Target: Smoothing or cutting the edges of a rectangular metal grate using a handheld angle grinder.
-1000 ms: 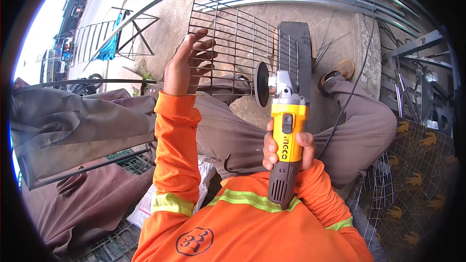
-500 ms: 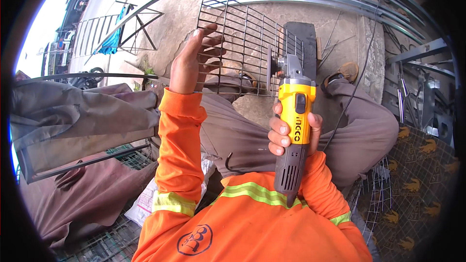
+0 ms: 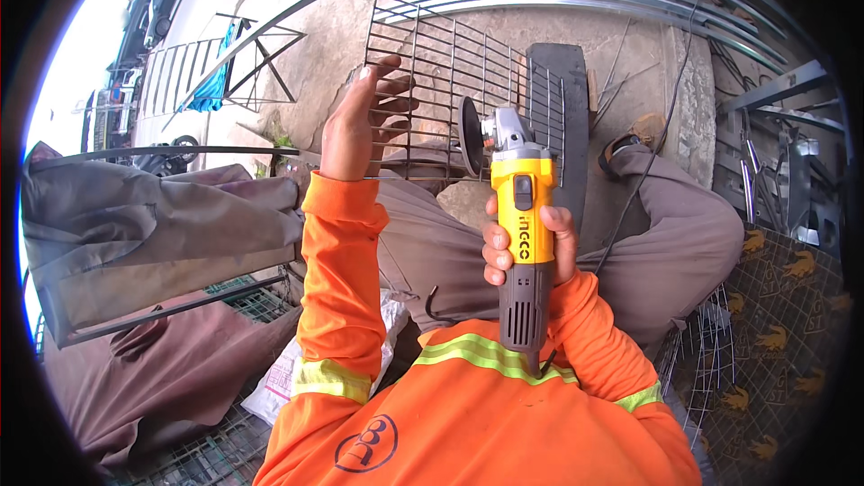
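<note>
Left hand [image 3: 360, 121] now gripping the left edge of the wire grid [image 3: 454, 81], fingers curled through the bars rather than spread flat as a second ago. Yellow grinder [image 3: 520, 216] clamped in the right hand [image 3: 526, 247], swung so its disc [image 3: 468, 137] stands edge-on beside the grid's lower bars, close, contact unclear. Looks set for cutting, grid propped over the lap

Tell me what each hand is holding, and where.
Right hand grips the grinder around its yellow body. Left hand holds the wire grid near its edge.
</note>
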{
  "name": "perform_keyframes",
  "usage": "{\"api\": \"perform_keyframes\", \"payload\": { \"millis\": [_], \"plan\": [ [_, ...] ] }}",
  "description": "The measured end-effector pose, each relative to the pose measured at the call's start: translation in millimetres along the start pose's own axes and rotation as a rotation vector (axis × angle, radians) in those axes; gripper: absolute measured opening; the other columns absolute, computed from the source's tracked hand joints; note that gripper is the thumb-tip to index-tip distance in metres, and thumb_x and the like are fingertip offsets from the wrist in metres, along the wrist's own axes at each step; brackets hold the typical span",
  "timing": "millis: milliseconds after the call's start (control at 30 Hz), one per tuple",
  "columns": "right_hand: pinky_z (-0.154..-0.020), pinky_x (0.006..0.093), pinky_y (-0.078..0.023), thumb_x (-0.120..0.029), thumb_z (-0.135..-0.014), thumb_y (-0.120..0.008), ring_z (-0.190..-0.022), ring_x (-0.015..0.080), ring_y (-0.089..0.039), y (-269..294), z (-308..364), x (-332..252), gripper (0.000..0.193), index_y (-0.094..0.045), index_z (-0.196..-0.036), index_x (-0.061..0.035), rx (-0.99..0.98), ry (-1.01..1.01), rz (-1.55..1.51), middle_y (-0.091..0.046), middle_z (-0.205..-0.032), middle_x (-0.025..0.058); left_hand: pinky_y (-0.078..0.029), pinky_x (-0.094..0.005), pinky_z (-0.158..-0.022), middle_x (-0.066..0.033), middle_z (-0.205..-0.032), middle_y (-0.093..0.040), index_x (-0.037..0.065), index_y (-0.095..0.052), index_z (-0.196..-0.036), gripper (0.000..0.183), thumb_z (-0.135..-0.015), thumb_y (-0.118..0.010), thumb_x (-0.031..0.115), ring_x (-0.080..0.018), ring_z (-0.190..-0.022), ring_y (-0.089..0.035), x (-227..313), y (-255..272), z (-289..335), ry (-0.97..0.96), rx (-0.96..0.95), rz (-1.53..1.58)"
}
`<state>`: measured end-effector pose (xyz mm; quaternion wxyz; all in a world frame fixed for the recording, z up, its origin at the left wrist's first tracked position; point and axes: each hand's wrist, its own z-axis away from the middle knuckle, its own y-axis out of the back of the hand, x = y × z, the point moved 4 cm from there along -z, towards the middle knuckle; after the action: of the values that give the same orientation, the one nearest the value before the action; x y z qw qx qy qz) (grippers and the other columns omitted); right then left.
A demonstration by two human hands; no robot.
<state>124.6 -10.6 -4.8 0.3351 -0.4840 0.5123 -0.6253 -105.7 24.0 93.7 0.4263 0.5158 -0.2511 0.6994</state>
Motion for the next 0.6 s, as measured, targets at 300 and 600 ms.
{"api": "perform_keyframes", "payload": {
  "millis": [300, 600],
  "plan": [
    [-0.067, 0.0386, -0.058, -0.035, -0.082, -0.070, -0.076, 0.0239, -0.067, -6, 57, 6, 0.052, -0.051, -0.119, -0.0040, 0.266, -0.145, 0.455, -0.063, -0.090, 0.0142, -0.044, -0.0350, -0.093, -0.0101, -0.130, -0.060, 0.013, -0.054, -0.142, 0.053, -0.103, -0.046, 0.048, -0.0191, -0.110, -0.059, -7, 16, -4, 0.037, 0.004, 0.001],
    [-0.066, 0.0359, -0.059, -0.030, -0.082, -0.069, -0.075, 0.0219, -0.067, 7, 45, 4, 0.056, -0.047, -0.127, -0.0049, 0.400, -0.216, 0.586, -0.064, -0.091, 0.0148, -0.041, -0.0367, -0.095, -0.0118, -0.135, -0.058, 0.012, -0.049, -0.146, 0.057, -0.103, -0.045, 0.049, -0.0218, -0.114, -0.057, -18, 27, -8, 0.060, -0.010, 0.044]
  ]
}}
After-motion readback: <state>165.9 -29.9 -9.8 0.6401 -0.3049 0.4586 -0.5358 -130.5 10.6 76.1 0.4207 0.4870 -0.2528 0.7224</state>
